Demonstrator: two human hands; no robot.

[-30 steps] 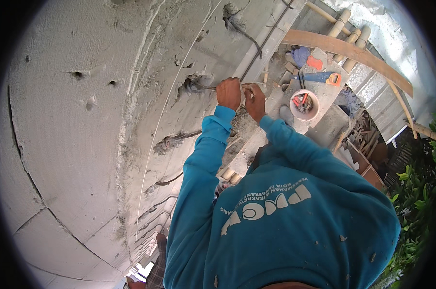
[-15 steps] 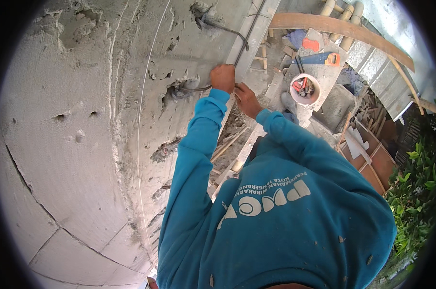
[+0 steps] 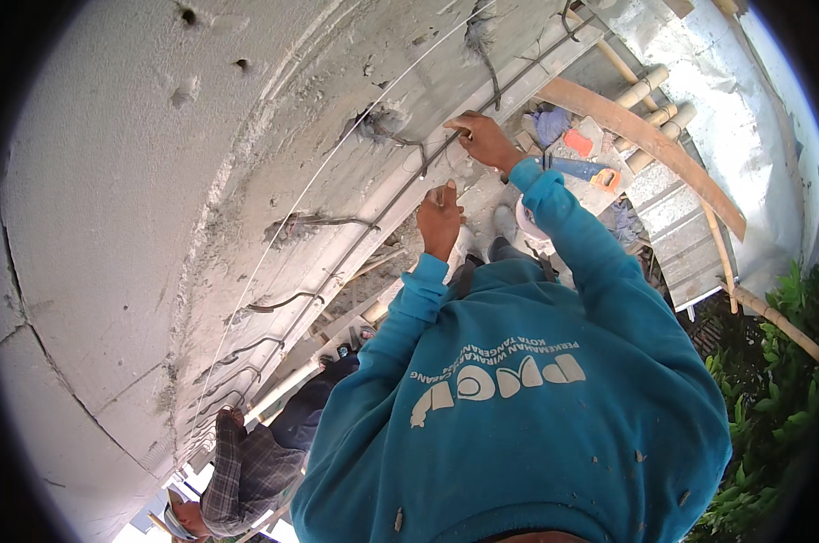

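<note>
A long dark steel rod (image 3: 400, 202) runs along the lower edge of a rough grey wall (image 3: 156, 199). Bent steel bars (image 3: 337, 220) come out of broken holes in the wall and reach to the rod. My right hand (image 3: 489, 145) has its thumb and fingers closed round the rod, close to one bent bar's end. Below and left of it, my left hand (image 3: 440, 222) is off the rod, its fingers curled and fingertips pinched upward. Whatever may be in that pinch is too small to make out.
A taut white string (image 3: 337, 149) crosses in front of the wall. Beyond my right arm lie a handsaw (image 3: 572, 168), a partly hidden bucket (image 3: 525, 217), a curved wooden board (image 3: 654, 140) and bamboo poles (image 3: 643, 88). Another person in a plaid sleeve (image 3: 233, 475) works at lower left.
The view has turned, bringing more of the rod and another person into sight. My left hand has come off the rod and dropped lower; my right hand has moved farther along it.
</note>
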